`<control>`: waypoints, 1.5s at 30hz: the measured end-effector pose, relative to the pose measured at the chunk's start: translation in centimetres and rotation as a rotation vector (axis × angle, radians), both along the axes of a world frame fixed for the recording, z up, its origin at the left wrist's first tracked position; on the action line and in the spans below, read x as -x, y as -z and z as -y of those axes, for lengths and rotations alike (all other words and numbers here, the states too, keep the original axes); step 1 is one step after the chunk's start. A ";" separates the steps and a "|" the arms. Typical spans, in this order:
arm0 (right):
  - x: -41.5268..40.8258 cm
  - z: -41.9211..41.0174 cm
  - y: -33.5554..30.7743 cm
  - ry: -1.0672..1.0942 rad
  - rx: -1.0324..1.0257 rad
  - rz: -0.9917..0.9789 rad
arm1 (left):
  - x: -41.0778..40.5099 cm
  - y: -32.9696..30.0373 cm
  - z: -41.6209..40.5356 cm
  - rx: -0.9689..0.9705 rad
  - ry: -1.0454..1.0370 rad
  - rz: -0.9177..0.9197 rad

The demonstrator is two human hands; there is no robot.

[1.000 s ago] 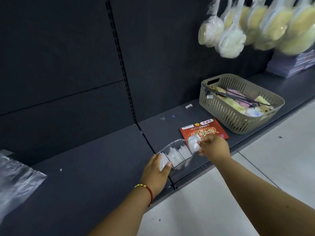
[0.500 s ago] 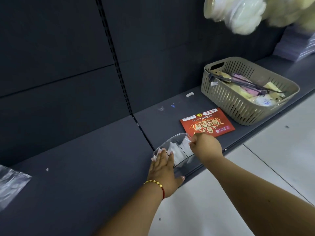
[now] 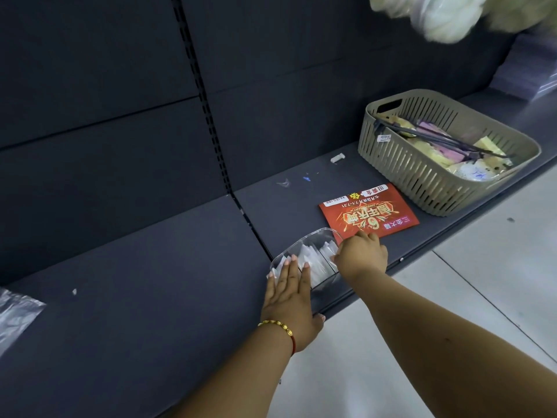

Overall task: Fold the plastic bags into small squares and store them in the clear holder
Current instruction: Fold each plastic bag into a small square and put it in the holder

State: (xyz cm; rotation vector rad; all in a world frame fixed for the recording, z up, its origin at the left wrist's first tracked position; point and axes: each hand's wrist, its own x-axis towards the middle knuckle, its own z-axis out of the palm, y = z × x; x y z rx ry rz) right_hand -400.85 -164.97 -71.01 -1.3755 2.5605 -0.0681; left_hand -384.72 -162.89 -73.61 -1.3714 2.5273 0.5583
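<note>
- The clear holder (image 3: 304, 260) sits on the shelf (image 3: 150, 297) between both hands, its long axis running from the left hand (image 3: 291, 300) to the right hand (image 3: 360, 256).
- The left hand lies flat, fingers straight, pressing the folded bags (image 3: 310, 262) at its end.
- The right hand curls at the far end; I cannot tell whether it grips a square.
- One holder; several folded bags, too packed to count; one unfolded bag (image 3: 15, 315) well left of the left hand.

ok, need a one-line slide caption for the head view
Left hand steadies the clear holder of folded bags on a dark shelf while the right hand reaches in.
</note>
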 end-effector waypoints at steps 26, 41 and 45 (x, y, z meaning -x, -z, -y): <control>-19.2 -5.3 2.1 -0.528 0.346 0.140 | -19.3 -1.0 -5.0 0.006 -0.495 0.092; -37.1 -6.7 4.0 -1.029 -0.441 0.186 | -43.8 -2.2 -8.0 0.176 -1.055 0.143; -39.2 -5.3 4.9 -1.080 -0.433 0.198 | -48.0 -1.9 -6.0 0.192 -1.174 0.113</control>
